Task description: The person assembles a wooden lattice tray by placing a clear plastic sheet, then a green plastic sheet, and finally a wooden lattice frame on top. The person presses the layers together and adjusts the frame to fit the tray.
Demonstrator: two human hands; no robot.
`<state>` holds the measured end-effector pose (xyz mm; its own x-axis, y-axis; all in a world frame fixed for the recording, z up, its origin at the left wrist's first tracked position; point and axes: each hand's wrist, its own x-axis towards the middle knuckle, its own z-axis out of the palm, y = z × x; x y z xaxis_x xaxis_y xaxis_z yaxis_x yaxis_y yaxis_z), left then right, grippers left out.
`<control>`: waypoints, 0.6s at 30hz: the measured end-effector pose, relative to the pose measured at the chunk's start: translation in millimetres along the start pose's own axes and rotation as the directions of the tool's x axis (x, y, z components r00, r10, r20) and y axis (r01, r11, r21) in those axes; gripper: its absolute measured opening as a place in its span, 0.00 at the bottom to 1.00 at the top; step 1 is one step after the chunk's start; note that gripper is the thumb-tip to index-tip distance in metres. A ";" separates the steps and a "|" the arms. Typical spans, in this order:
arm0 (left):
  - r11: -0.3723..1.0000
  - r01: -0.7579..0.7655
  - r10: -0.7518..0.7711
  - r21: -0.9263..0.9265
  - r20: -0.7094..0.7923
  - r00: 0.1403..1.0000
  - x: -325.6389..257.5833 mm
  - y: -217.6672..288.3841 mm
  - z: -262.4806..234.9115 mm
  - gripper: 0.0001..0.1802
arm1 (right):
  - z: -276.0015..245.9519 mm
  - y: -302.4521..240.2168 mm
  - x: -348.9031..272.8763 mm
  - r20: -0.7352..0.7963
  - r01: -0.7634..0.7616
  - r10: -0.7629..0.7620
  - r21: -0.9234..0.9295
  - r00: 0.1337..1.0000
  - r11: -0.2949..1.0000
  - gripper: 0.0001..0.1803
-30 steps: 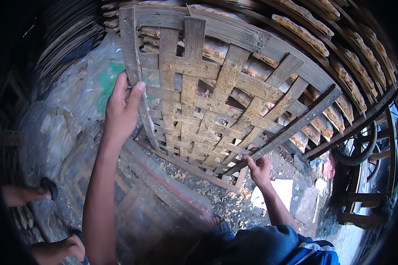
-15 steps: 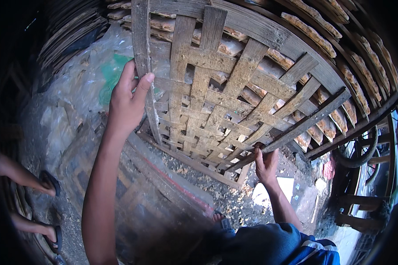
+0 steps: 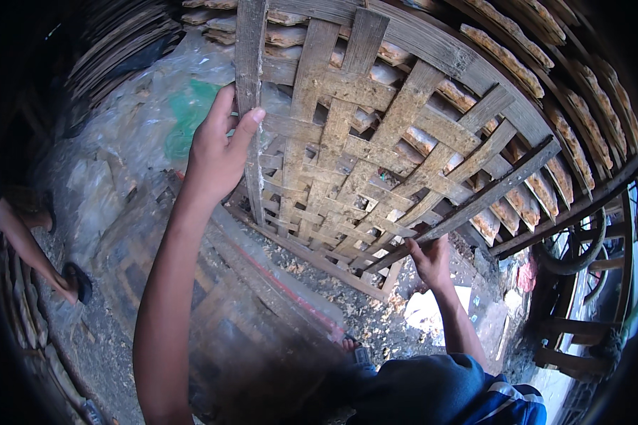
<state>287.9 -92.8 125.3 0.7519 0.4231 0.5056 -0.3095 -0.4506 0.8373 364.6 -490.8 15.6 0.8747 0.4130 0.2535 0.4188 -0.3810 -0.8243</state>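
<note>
A large tray of woven flat wooden strips [image 3: 365, 91] in a greyed frame is held up, tilted, in front of me. My left hand [image 3: 218, 152] is closed round its left frame bar, with the thumb on the near side. At the lower right, my right hand [image 3: 432, 263] grips the tray's right frame bar near its lower corner; some of its fingers are hidden behind the wood. Brownish crumbs and stains cover parts of the slats.
Behind the tray, stacked racks hold pale orange-brown slabs [image 3: 500, 44]. Crumpled clear plastic sheeting [image 3: 113, 134] with a green patch [image 3: 186, 120] lies at the left. Another person's leg [image 3: 32, 244] shows at far left. A wheel [image 3: 581, 248] stands at the right, and crumbs litter the floor.
The tray's left bar and my left hand have shifted slightly to the right. My right hand stays almost in place. The other person's legs at the left have moved.
</note>
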 end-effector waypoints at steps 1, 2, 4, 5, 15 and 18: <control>1.000 0.007 -0.007 -0.014 0.006 1.000 0.3 -0.2 -1.5 0.19 | 1.0 7.1 -0.8 0.049 -0.085 0.086 -0.024 0.995 0.996 0.20; 0.999 0.014 -0.014 -0.045 0.020 1.000 2.0 -1.3 1.2 0.19 | -3.3 15.0 -5.3 0.084 -0.174 0.179 -0.067 0.980 0.983 0.18; 0.996 0.027 -0.023 -0.080 0.044 0.999 3.1 -2.4 -0.9 0.19 | 7.7 49.0 -17.3 0.127 -0.198 0.199 -0.025 0.972 0.980 0.13; 0.994 0.039 -0.033 -0.105 0.063 0.997 1.8 -3.9 -0.5 0.19 | 12.0 39.7 -21.3 0.084 -0.221 0.216 0.054 0.973 0.974 0.12; 0.959 0.248 -0.212 -0.140 0.232 0.949 -1.1 -25.7 -14.0 0.19 | 11.0 39.5 -17.9 0.112 -0.262 0.269 -0.072 0.957 0.962 0.13; 0.961 0.264 -0.237 -0.083 0.244 0.940 0.5 -23.5 -13.0 0.21 | 13.2 31.7 -16.5 0.066 -0.209 0.212 -0.047 0.975 0.977 0.16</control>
<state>287.9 -71.8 108.5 0.9224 0.3130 0.2261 -0.1475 -0.2557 0.9554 360.2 -498.7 -21.4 0.9256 0.3764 0.0390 0.2375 -0.4977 -0.8342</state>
